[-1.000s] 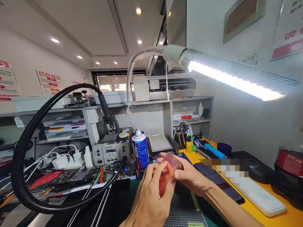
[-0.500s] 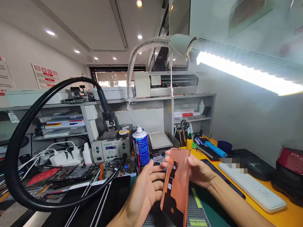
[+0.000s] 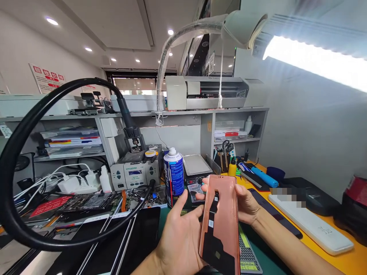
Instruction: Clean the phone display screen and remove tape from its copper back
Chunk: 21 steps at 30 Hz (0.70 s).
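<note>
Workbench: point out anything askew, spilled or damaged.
On the left, bare, dark, flat circuit boards lie jumbled together, which looks untidy. Nothing appears spilled, and the copper-pink rectangular panel in the right hand shows no obvious break.

Pink panel [image 3: 225,219] cut off below, lamp [image 3: 312,53] (lit) at right

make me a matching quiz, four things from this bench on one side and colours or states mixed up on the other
Column one
1. phone back cover
2. spray can
3. black-tipped bottle
4. gooseneck lamp

Column two
A. yellow
B. held in the right hand
C. switched on
D. blue with a white top

Right pairs: 1-B, 2-D, 3-A, 4-C
</note>
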Tool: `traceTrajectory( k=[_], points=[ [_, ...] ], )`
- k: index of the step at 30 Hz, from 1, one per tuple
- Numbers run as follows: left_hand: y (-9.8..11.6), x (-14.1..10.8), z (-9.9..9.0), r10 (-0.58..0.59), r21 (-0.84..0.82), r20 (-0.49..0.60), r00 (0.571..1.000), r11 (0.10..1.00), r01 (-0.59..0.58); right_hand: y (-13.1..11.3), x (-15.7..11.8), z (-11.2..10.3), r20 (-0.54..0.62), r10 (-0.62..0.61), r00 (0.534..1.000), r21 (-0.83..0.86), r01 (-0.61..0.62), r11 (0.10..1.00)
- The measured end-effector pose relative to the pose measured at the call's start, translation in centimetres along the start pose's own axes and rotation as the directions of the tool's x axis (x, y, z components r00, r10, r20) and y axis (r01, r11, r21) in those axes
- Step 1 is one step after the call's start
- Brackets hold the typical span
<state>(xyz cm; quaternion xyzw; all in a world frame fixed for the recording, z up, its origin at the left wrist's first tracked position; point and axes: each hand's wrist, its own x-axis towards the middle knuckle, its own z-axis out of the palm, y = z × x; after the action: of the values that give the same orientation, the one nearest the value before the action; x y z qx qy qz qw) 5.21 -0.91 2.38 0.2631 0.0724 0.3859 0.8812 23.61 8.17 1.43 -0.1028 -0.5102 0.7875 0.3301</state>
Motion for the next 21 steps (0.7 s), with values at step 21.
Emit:
traceTrajectory(
  k=[21],
  points=[
    [-2.1,0.7,-1.0,-0.176,0.144,-0.048,0.983,0.973,0.181,-0.2,-0.2,1.4,0.021,0.009,1.000,0.003,-0.009,1.000]
  ],
)
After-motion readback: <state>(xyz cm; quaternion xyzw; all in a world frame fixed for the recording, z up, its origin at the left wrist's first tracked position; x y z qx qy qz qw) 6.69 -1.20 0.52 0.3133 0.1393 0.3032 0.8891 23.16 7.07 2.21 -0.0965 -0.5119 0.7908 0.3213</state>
